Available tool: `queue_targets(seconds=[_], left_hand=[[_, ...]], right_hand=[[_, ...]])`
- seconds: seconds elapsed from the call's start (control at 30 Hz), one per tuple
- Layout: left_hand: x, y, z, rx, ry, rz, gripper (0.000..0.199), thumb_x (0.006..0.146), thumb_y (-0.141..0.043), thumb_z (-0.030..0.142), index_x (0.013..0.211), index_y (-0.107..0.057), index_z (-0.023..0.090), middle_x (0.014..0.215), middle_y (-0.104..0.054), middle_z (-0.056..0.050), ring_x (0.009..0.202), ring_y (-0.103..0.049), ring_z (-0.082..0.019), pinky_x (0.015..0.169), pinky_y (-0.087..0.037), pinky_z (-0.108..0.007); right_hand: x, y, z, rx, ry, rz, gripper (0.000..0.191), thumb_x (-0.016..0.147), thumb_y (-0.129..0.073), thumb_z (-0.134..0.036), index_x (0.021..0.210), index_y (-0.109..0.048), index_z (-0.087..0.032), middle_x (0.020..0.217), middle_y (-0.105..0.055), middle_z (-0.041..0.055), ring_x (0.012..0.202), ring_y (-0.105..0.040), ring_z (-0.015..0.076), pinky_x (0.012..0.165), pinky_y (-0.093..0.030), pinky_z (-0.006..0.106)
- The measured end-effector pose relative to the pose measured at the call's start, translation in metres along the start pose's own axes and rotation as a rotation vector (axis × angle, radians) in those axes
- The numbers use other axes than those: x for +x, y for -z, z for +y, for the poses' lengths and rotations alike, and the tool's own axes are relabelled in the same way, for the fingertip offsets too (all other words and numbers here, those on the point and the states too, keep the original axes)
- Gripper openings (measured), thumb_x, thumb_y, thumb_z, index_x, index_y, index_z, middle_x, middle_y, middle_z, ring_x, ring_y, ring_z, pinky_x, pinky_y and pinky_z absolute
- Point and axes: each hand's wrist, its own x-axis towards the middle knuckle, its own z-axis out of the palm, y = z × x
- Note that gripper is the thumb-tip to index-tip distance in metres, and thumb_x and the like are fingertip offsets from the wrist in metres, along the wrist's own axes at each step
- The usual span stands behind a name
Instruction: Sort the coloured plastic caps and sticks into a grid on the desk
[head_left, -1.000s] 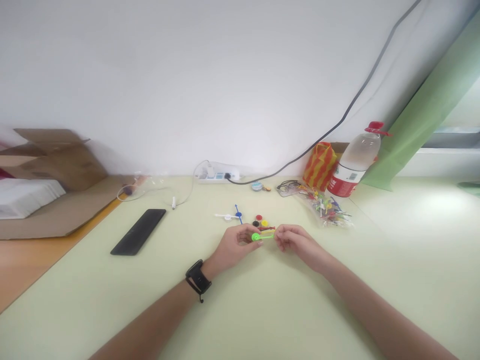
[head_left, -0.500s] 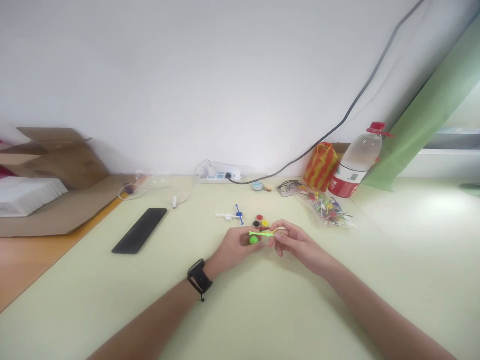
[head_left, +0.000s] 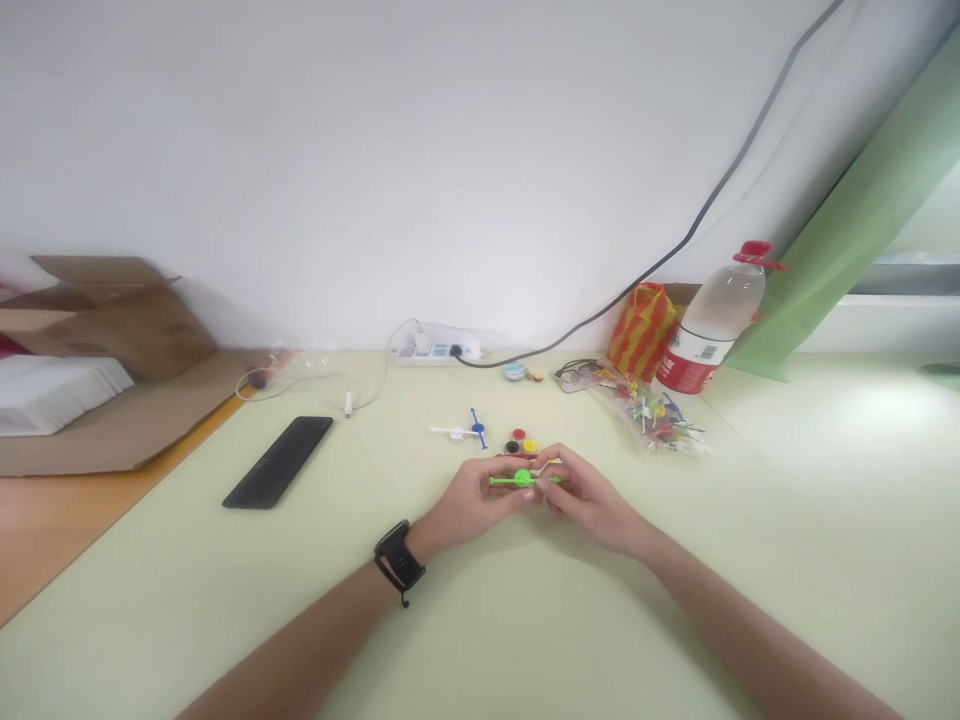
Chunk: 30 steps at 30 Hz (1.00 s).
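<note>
Between the fingertips of both hands is a green plastic arrow spinner [head_left: 501,482] with a round green disc [head_left: 523,478] at its middle. My left hand [head_left: 480,497], wearing a black watch on the wrist, is closed on the disc with thumb and fingers. My right hand [head_left: 589,497] pinches the arrow near its pointed end. Just beyond the fingers lie small red [head_left: 518,435], black [head_left: 512,447] and yellow [head_left: 530,446] discs. A red arrow [head_left: 517,457] is partly hidden by the hands. Farther left are a blue spinner [head_left: 478,429] and a white one [head_left: 448,432].
A black phone [head_left: 279,462] lies at left, near a cardboard box [head_left: 142,310]. Against the wall is a power strip [head_left: 439,350] with cables. At right stand a plastic bag of coloured spinners [head_left: 660,415], a large bottle [head_left: 709,330] and a striped packet [head_left: 641,332].
The green arrow has come down and left onto the green disc, where the two now overlap. My hands have drawn closer together.
</note>
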Motion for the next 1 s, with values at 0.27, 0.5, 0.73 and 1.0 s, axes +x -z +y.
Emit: queue_targets(seconds=[0.27,0.5,0.73,1.0], left_hand=[[0.002,0.000,-0.005,0.076,-0.032,0.050,0.034,0.092,-0.072,0.033,0.124,-0.075,0.020,0.133,-0.070,-0.013,0.117,-0.069,-0.029,0.102,-0.056,-0.041],[0.001,0.002,-0.013,0.161,-0.001,0.062,0.034,0.090,-0.074,0.032,0.120,-0.077,0.016,0.116,-0.077,-0.012,0.099,-0.075,-0.025,0.095,-0.060,-0.038],[-0.002,0.002,-0.011,0.212,-0.048,0.041,0.029,0.090,-0.072,0.031,0.115,-0.079,0.016,0.112,-0.079,-0.011,0.097,-0.075,-0.024,0.090,-0.061,-0.034],[-0.002,0.001,-0.008,0.158,-0.014,0.014,0.031,0.091,-0.071,0.035,0.115,-0.078,0.017,0.103,-0.080,-0.009,0.093,-0.075,-0.024,0.087,-0.061,-0.036]], right_hand=[[0.000,0.000,0.016,-0.325,0.065,0.119,0.018,0.102,-0.052,-0.041,0.110,-0.053,-0.026,0.072,-0.054,-0.0050,0.061,-0.044,0.0138,0.058,-0.035,0.028],[0.003,0.005,0.012,-0.226,0.098,0.167,0.020,0.100,-0.052,-0.040,0.111,-0.053,-0.024,0.074,-0.048,-0.0040,0.066,-0.046,0.0146,0.060,-0.038,0.028],[0.004,0.006,0.016,-0.239,0.075,0.127,0.023,0.100,-0.053,-0.042,0.113,-0.055,-0.023,0.072,-0.047,-0.0046,0.063,-0.044,0.0139,0.059,-0.037,0.027],[0.004,0.009,0.013,-0.223,0.072,0.100,0.031,0.100,-0.053,-0.050,0.114,-0.059,-0.023,0.072,-0.051,-0.0032,0.064,-0.046,0.0150,0.062,-0.039,0.029]])
